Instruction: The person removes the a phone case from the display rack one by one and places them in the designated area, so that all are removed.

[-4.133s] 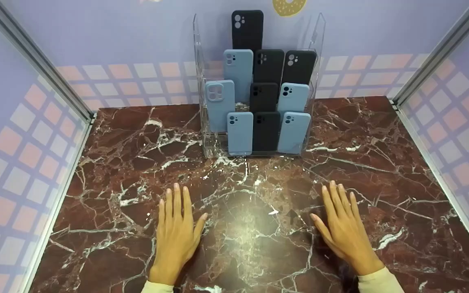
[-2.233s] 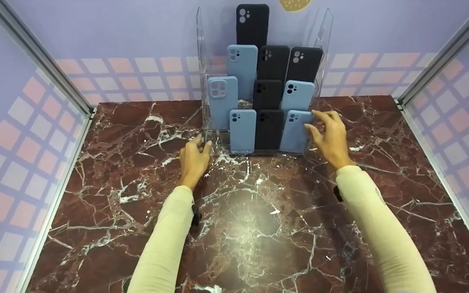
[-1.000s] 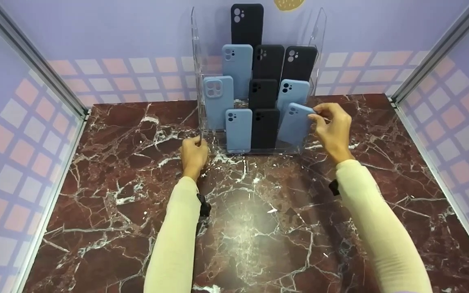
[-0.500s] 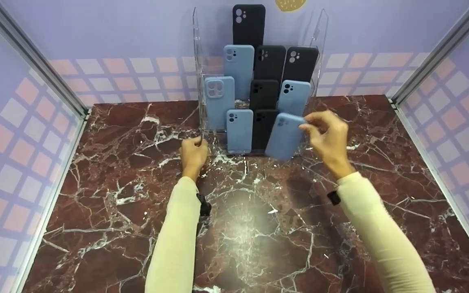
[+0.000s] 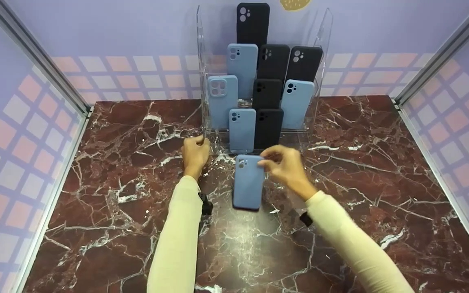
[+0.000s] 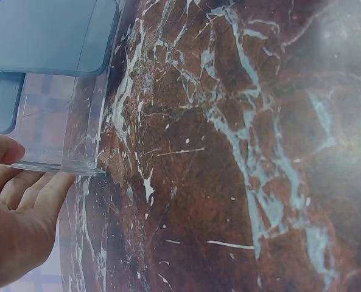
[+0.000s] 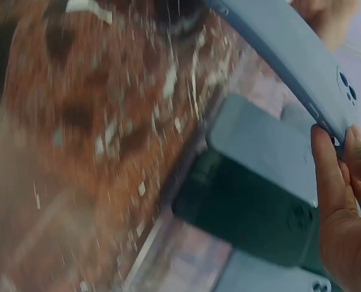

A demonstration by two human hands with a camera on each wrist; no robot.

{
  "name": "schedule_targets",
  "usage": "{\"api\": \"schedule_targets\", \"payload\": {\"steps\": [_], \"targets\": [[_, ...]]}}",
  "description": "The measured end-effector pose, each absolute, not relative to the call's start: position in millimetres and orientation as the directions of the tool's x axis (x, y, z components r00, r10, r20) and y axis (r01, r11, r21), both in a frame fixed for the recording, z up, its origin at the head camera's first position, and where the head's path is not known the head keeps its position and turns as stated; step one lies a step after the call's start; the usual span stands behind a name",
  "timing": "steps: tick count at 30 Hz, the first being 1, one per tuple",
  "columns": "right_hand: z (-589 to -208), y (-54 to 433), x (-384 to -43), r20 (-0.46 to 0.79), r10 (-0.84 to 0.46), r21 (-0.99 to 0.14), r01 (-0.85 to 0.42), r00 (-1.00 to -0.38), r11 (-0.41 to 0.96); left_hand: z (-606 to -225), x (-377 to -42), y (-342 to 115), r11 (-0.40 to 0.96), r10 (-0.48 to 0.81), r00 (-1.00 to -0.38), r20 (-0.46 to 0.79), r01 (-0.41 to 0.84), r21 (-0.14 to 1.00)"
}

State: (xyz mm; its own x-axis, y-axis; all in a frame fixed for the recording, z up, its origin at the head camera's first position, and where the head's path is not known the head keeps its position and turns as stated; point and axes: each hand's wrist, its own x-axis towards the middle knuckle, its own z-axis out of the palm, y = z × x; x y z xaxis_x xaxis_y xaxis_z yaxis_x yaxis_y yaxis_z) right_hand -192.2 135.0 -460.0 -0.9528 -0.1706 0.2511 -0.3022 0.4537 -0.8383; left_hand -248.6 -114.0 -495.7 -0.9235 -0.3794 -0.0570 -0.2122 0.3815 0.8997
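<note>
My right hand (image 5: 287,169) pinches a light blue phone case (image 5: 248,183) by its upper right corner, in front of the clear acrylic stand (image 5: 293,136). In the right wrist view, thumb and fingers grip that case (image 7: 296,55) at the camera-hole end. My left hand (image 5: 196,154) holds the stand's lower left side panel; the left wrist view has the thumb and fingers on either side of its clear edge (image 6: 64,167). On the stand's front step are a blue case (image 5: 242,130) and a black case (image 5: 269,129), with a bare slot to their right.
Higher steps of the stand carry several more blue and black cases, including a black one (image 5: 253,24) at the top. Patterned side walls (image 5: 23,134) and a back wall (image 5: 136,77) enclose the dark red marble tabletop (image 5: 116,236).
Both hands have risen from the tabletop to the stand. The left has taken hold of its side. The right has lifted the front right blue case out and carried it left and toward me.
</note>
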Motion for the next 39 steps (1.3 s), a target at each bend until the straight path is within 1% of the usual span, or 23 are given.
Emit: {"api": "schedule_targets", "payload": {"steps": [8,11,18,26,32,39], "targets": [[-487.3,103.6,-200.5,0.112,-0.157,-0.879,-0.172,-0.981,0.445,-495.1,-248.1,-113.6,0.386,-0.383,-0.922,-0.059,-0.218,0.896],[-495.3,95.0,-203.8,0.091,-0.165,-0.875,-0.158,-0.982,0.458,-494.6,-247.8,-112.9,0.385,-0.384,-0.921,-0.064,-0.223,0.895],[-510.2,81.4,-212.5,0.044,-0.185,-0.835,-0.137,-0.982,0.533,-495.2,-248.2,-112.9,0.399,-0.381,-0.922,-0.068,-0.231,0.888],[-518.0,69.0,-221.5,0.043,-0.186,-0.803,-0.145,-0.982,0.578,-493.6,-247.9,-113.9,0.373,-0.373,-0.924,-0.084,-0.232,0.898],[-520.8,61.5,-226.3,0.019,-0.163,-0.775,-0.117,-0.987,0.621,-493.3,-248.0,-113.6,0.377,-0.378,-0.922,-0.082,-0.234,0.896],[-523.8,55.5,-228.7,0.055,-0.162,-0.762,-0.147,-0.985,0.63,-494.1,-248.8,-113.6,0.386,-0.384,-0.921,-0.074,-0.232,0.893]]}}
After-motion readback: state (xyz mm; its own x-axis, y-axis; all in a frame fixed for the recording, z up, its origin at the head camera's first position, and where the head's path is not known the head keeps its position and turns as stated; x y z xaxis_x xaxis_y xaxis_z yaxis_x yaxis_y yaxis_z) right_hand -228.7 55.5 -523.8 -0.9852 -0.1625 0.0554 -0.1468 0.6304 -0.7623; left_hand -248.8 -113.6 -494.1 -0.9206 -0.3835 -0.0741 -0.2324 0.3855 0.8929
